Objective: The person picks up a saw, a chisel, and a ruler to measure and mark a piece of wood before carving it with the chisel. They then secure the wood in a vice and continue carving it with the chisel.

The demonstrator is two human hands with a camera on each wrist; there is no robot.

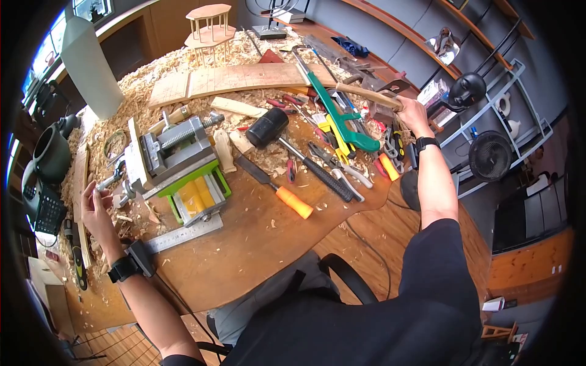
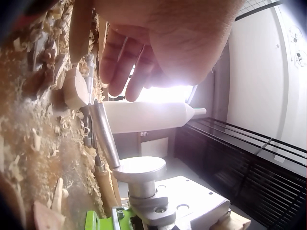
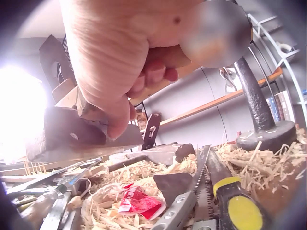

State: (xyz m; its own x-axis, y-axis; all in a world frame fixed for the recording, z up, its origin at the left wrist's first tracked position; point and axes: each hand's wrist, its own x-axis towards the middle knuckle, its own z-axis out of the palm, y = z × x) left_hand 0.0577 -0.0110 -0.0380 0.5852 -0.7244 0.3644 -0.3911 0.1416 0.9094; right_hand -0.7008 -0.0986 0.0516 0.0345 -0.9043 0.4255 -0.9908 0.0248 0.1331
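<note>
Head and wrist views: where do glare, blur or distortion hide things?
Head view: fisheye bending, dark corners, though the vise and mallet read clearly; left wrist: glare washes out background below the left hand; right wrist: glare whites out the left edge, and a rounded patch by the right hand is too blurred to name.

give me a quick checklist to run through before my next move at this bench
1. Right hand has a grip on the wooden handle: ok, fingers curled round it.
2. Left hand well away from that handle: ok, it is at the opposite side of the bench, by the vise.
3. Left fingers off the vise's metal parts: cannot tell, they are very near.
4. Vise tightened: cannot tell from these views.
5. Tools put away: not ok, the black mallet and green saw lie among others.
6. Chisel blade covered: not ok, it lies bare.
</note>
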